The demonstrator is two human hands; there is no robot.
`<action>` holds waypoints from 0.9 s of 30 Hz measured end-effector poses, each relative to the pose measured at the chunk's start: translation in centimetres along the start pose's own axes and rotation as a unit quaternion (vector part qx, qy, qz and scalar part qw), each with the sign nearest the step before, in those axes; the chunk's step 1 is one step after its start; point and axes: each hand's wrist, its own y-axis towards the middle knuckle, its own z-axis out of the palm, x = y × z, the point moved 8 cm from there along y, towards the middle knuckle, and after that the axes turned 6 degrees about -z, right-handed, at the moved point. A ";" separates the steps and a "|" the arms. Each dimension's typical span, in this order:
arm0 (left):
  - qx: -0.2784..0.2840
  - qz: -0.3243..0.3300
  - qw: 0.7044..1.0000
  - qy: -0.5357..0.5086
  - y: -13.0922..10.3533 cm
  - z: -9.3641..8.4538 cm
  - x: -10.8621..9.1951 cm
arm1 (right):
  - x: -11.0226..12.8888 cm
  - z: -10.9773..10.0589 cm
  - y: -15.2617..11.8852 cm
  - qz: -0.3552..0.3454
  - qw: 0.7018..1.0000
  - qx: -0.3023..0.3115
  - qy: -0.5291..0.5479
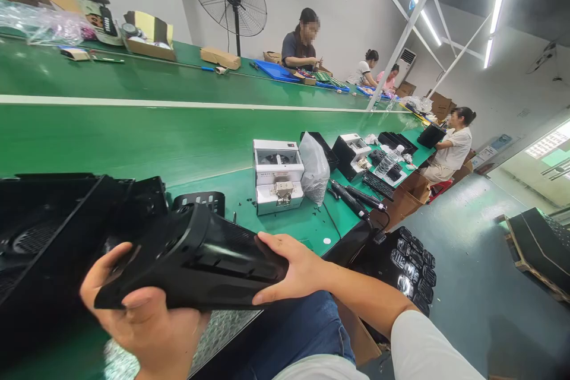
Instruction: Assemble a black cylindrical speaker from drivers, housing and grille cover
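Your left hand (155, 326) curls partly open round one end of the casing (214, 261); your right hand (298, 267), thumb and fingers spread, grips the other, probably to steady it, tilted, at the bench's (214, 145) near edge.

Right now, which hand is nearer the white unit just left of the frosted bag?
Right: the right hand grips the black housing below the white unit in the picture; the left hand holds its opposite end, farther left.

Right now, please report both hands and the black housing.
Left hand gripping one end of black housing; right hand, the other. Black slotted panel partly hidden behind.
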 end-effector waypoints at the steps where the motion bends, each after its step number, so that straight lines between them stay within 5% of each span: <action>1: -0.007 0.048 0.999 0.017 0.2 -0.1 -0.1 | 0.1 -0.2 -0.1 -0.002 1.000 -0.002 -0.009; 4: -0.008 0.157 0.986 0.050 -0.2 -0.2 -0.5 | 0.7 -0.9 -0.8 -0.004 1.000 -0.010 -0.007; 7: 0.010 0.150 0.985 0.086 -1.1 0.4 0.2 | 0.3 -2.3 -1.9 0.018 0.999 -0.020 0.020; 13: 0.147 0.071 0.987 -0.009 -1.7 3.5 2.0 | -1.6 -4.6 -2.5 0.056 0.998 -0.013 -0.003; 27: 0.174 0.029 0.978 -0.114 -1.8 3.0 1.9 | 0.5 -6.1 -3.0 -0.009 0.991 -0.065 -0.117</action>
